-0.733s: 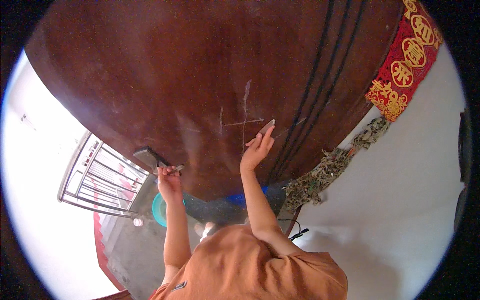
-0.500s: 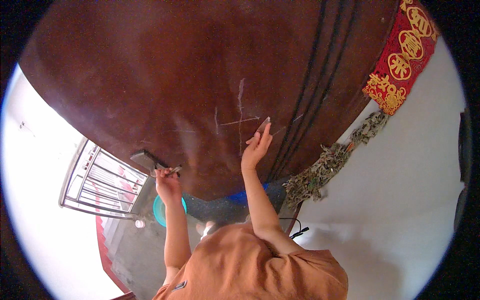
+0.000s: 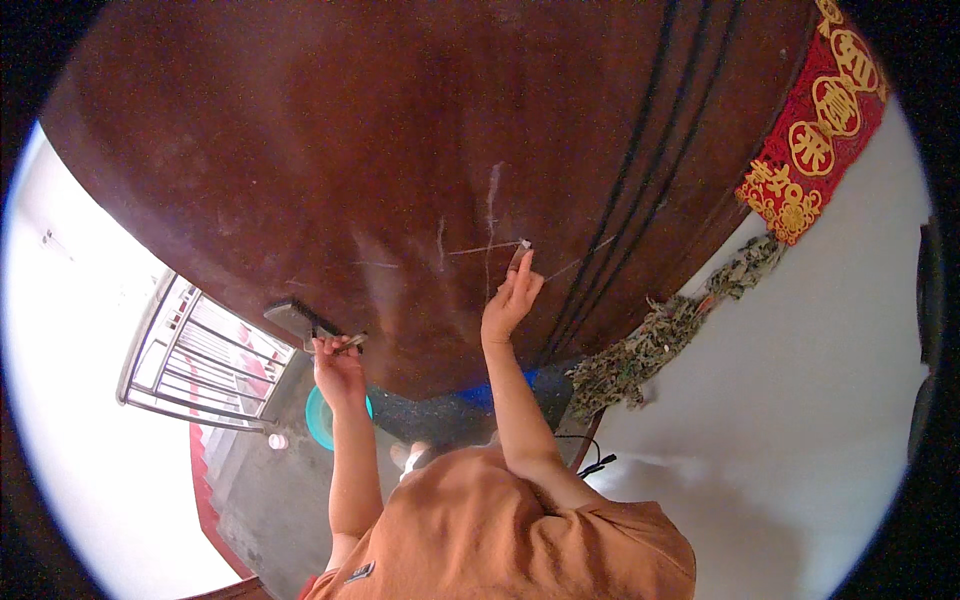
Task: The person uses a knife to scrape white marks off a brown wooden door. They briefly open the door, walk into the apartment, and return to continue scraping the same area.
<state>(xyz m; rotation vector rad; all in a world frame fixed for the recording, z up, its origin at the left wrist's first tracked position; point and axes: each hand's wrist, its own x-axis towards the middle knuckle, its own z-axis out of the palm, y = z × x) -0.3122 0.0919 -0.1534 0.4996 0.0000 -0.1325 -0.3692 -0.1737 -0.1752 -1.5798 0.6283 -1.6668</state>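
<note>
We find pale streaks (image 3: 493, 185) left on the door (image 3: 350, 130), finished portion unclear, right hand (image 3: 512, 302) closed on a blade (image 3: 519, 259), left hand (image 3: 340, 372) closed around a flat tool (image 3: 290, 318)

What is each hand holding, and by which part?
Left hand: a wide grey tool, by its near end; whether the piece jutting right belongs is unclear. Right hand: a small flat tool, by its lower end.

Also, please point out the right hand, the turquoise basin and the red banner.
Right hand (image 3: 511, 306), head view: mid-hand.
Turquoise basin (image 3: 312, 420), head view: left rim.
Red banner (image 3: 822, 130), head view: middle.
</note>
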